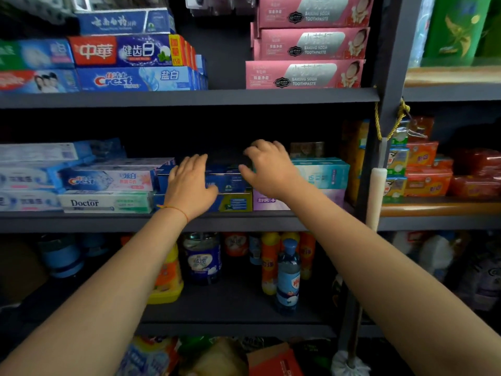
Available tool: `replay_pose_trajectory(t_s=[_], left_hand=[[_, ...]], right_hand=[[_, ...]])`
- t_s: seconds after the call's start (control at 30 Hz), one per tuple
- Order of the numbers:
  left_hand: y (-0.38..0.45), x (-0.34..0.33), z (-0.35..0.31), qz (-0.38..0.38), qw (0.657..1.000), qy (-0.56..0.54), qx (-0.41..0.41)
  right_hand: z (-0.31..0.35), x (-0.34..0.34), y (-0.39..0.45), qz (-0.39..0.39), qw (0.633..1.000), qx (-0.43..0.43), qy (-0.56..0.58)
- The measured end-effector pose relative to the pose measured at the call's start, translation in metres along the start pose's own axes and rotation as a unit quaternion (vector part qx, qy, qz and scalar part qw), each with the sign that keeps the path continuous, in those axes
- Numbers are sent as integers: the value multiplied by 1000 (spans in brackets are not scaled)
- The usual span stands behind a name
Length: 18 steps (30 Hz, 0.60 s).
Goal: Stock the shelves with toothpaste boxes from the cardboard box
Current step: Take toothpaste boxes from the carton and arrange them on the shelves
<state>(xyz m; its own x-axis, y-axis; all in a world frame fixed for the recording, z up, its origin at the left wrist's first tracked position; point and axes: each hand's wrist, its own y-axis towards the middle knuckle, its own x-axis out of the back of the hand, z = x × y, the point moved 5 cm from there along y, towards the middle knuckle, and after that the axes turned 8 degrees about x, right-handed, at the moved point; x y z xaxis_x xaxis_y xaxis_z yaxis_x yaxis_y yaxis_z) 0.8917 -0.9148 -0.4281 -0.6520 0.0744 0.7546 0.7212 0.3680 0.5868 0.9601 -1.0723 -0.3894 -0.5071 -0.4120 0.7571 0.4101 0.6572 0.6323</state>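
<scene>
Blue toothpaste box under both hands' spread fingers, beside "Crest" and "Doctor" boxes.

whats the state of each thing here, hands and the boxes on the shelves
left hand: fingers straight, pressing on the dark blue toothpaste boxes, which lie stacked flat on the middle shelf
right hand: fingers curled over the top of the same stack, grip unclear
pink baking soda toothpaste boxes: stacked three high, top shelf
white Doctor toothpaste box: lying flat, bottom of its stack
blue plastic bottle: upright, capped, lower shelf
</scene>
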Motion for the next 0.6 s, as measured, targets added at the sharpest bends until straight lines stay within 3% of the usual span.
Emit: replay_pose_trajectory(t_s=[0.13,0.37,0.6], left_hand=[[0,7,37,-4,1000,28,11],[5,8,59,-5,999,54,-5],[4,11,62,-26,997,62,-34]], right_hand=[[34,-21,24,46,998,36,8],[53,-45,47,197,980,-19,-18],[50,-53,50,199,978,-52,-15]])
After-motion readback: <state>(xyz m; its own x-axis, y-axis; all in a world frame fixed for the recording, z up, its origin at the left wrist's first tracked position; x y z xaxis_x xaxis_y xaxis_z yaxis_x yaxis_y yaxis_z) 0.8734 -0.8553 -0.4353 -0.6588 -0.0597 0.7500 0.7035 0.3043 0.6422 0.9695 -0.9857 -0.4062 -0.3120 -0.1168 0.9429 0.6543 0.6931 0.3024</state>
